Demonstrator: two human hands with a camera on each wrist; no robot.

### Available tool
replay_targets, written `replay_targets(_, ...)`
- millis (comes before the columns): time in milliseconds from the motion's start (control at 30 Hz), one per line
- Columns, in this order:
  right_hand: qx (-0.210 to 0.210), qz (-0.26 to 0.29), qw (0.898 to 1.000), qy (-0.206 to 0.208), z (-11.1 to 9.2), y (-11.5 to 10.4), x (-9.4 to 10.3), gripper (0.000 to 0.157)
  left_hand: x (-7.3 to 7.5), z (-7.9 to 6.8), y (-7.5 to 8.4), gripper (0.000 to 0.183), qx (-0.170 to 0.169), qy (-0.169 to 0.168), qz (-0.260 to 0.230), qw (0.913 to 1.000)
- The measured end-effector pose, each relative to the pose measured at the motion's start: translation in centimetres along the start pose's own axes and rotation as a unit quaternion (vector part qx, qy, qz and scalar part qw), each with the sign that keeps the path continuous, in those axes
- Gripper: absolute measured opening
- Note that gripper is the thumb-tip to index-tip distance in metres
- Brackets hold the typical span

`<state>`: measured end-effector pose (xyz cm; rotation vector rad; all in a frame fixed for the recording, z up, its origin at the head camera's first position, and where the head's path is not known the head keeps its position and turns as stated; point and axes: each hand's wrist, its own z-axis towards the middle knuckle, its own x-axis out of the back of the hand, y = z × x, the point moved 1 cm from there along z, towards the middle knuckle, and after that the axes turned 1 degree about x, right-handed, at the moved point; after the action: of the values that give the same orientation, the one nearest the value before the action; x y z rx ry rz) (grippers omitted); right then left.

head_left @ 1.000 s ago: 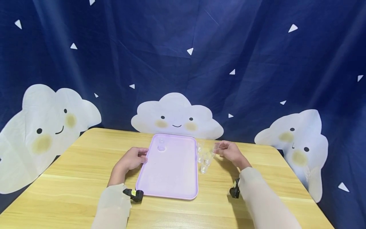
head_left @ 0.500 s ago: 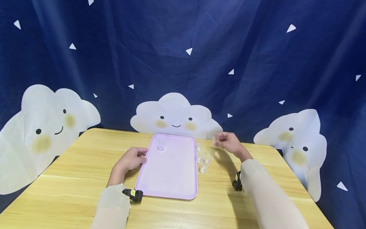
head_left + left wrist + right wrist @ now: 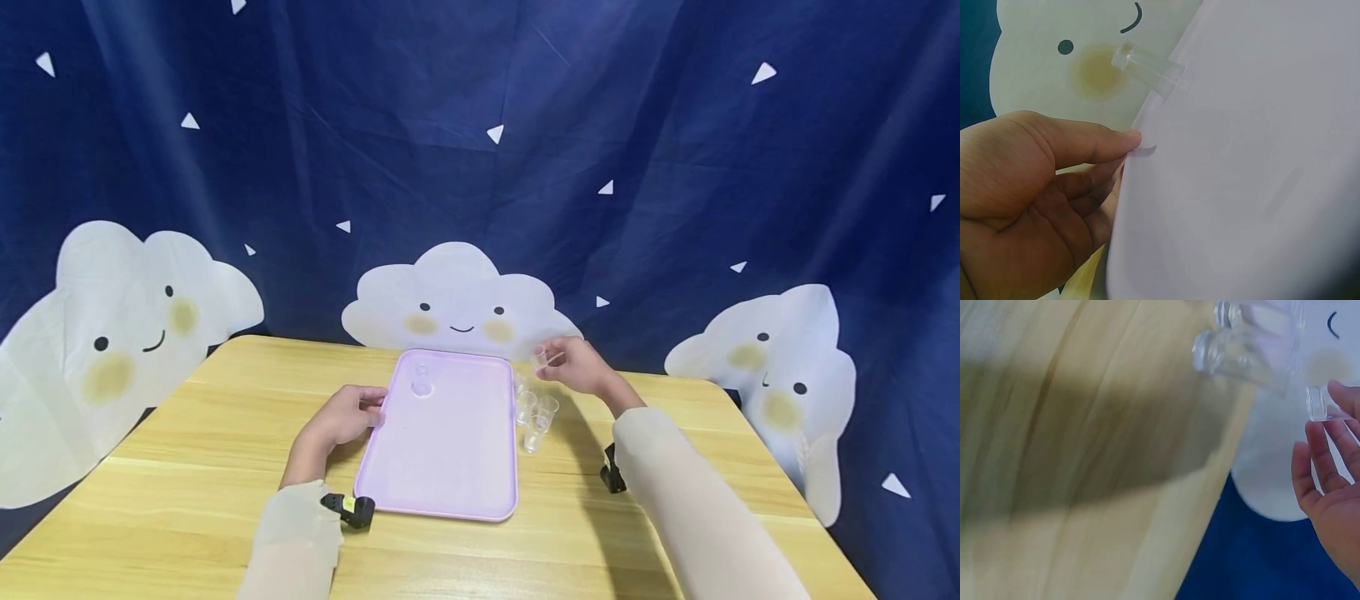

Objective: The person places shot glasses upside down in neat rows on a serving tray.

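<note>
My left hand (image 3: 348, 417) grips the left edge of the lilac tray (image 3: 442, 467), thumb over the rim, other fingers outside it. Near the tray's far left corner a clear shot glass (image 3: 1150, 69) stands upside down, its narrow thick base on top. My right hand (image 3: 577, 364) pinches another clear shot glass (image 3: 1318, 405) between thumb and fingers, above the table just past the tray's far right corner. In the right wrist view, its thick base shows beside the thumb. Several upright shot glasses (image 3: 548, 407) are grouped against the tray's right side.
The wooden table (image 3: 240, 433) reaches back to a dark blue curtain (image 3: 420, 125) printed with white clouds and triangles. A black wrist camera (image 3: 358, 511) sits at the left cuff, another (image 3: 612, 468) at the right.
My right hand has lifted its shot glass from beside the group and carried it up and left toward the tray's far right corner. The left hand stays at the tray's edge.
</note>
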<state>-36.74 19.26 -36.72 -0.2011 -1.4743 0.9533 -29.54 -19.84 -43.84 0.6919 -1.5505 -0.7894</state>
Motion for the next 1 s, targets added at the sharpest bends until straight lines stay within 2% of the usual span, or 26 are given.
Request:
replay_targets(333, 0.032, -0.039, 0.999, -0.012, 1.5, -2.8, -0.8, 0.031, 0.1, 0.4, 0.0, 0.047, -0.007, -0.002, -0.004, 1.0)
replay_targets(600, 0.043, -0.067, 0.997, -0.019, 2.6, -4.6, -2.5, 0.035, 0.0, 0.4, -0.1, 0.046, -0.003, 0.0, -0.007, 1.0)
replay_targets(833, 0.067, -0.113, 0.991, -0.035, 3.4, -5.7, -4.0, 0.037, -0.2, 0.4, -0.5, 0.046, 0.002, 0.003, -0.006, 1.0)
replay_targets(1000, 0.063, -0.121, 0.99, -0.037, 3.7, -6.0, -4.7, 0.038, -0.1, 0.3, -0.5, 0.046, 0.0, 0.001, -0.005, 1.0)
